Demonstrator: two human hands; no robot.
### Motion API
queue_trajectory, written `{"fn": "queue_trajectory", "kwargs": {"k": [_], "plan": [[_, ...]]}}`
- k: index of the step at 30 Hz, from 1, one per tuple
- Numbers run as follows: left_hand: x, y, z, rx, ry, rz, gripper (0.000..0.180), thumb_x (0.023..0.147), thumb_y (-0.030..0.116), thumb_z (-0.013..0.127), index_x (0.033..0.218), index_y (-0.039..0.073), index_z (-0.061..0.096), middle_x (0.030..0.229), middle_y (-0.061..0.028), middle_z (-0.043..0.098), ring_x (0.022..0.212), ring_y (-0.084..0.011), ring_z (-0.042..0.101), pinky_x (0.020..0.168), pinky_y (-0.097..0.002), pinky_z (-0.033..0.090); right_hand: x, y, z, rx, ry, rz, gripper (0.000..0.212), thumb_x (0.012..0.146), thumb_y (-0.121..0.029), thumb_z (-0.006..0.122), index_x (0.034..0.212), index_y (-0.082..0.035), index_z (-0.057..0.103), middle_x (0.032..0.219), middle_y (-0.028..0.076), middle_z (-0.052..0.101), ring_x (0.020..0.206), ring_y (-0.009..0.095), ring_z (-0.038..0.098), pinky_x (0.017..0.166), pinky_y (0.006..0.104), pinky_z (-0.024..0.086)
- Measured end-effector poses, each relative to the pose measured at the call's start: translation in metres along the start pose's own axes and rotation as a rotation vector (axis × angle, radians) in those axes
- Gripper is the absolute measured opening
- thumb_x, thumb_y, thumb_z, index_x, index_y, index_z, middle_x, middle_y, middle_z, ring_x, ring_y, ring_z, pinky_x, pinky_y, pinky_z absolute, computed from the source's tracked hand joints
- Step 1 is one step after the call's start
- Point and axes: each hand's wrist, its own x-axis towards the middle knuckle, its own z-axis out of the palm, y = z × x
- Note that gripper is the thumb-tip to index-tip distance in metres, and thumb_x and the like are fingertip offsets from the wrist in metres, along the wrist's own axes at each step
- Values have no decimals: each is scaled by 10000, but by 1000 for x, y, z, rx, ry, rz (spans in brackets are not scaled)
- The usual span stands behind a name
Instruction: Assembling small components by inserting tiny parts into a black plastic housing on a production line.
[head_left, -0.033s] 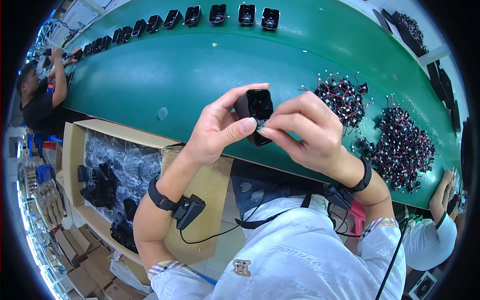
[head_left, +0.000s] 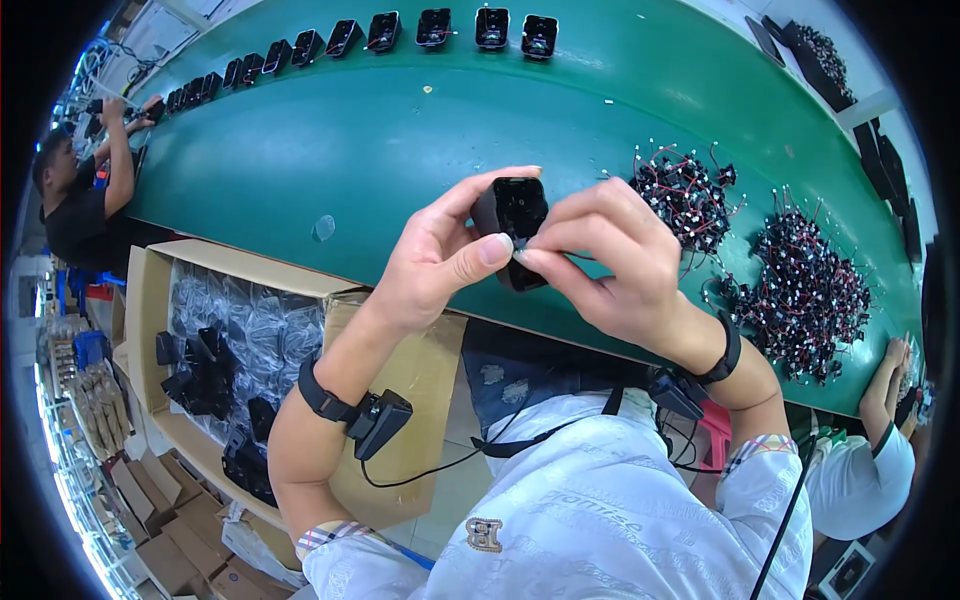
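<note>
My left hand (head_left: 440,250) is wrapped round a black plastic housing (head_left: 521,205), holding it tilted above the near edge of the green table. Its thumb presses at the housing's open lower part. Close against that thumb, my right hand (head_left: 615,255) pinches a small end at the housing, and a thin dark red wire (head_left: 582,257) shows between its fingers. The fingertips hide the exact piece and whether it is seated inside.
Two piles of black parts with red wires, a smaller pile (head_left: 685,200) and a larger pile (head_left: 800,290), lie right. A row of black housings (head_left: 437,28) runs along the far side. A carton (head_left: 150,330) of bagged parts stands left. Co-workers sit at both sides.
My right hand's pinching fingers have shifted slightly at the housing, and the dark red wire shows more between them. The left hand keeps its hold.
</note>
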Motion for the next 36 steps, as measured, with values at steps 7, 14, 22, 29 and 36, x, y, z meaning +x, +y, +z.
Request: {"fn": "queue_trajectory", "kwargs": {"k": [7,14,22,29,36], "plan": [[-1,-5,8,-192,54,-32,578,988,229,672,1461,-12,445,1260,-87,588,1153,-146,568,997,-305,475,-9,1,7,62,-40,199,128,781,-56,787,893,-65,725,1128,100,625,899,219,617,702,320,480],[3,-9,19,-104,288,-147,516,984,330,681,1340,-26,563,1061,-60,654,869,-122,653,690,-269,571,0,9,-8,286,-253,258,229,759,-115,816,945,-10,733,1493,219,475,1393,375,464,1050,454,474],[-2,2,16,358,156,-266,694,1069,557,354,1403,-40,470,858,-53,630,633,-111,589,588,-249,507,-15,27,5,1161,-301,782,198,903,-179,753,1015,-19,719,1447,231,530,1310,275,536,1121,443,392],[-42,46,4,447,284,-193,604,1082,461,408,1487,14,408,861,-43,629,737,-119,604,690,-273,517,-3,28,-9,1350,-164,916,550,910,-332,728,1289,48,608,1459,193,520,1283,241,557,1116,468,415],[-246,122,-81,1160,831,-369,358,1022,192,582,1324,2,549,1092,-53,616,937,-111,584,846,-252,480,84,174,-68,-546,-423,52,203,795,-169,806,890,-9,726,1413,117,552,1139,350,628,964,426,513]]}}
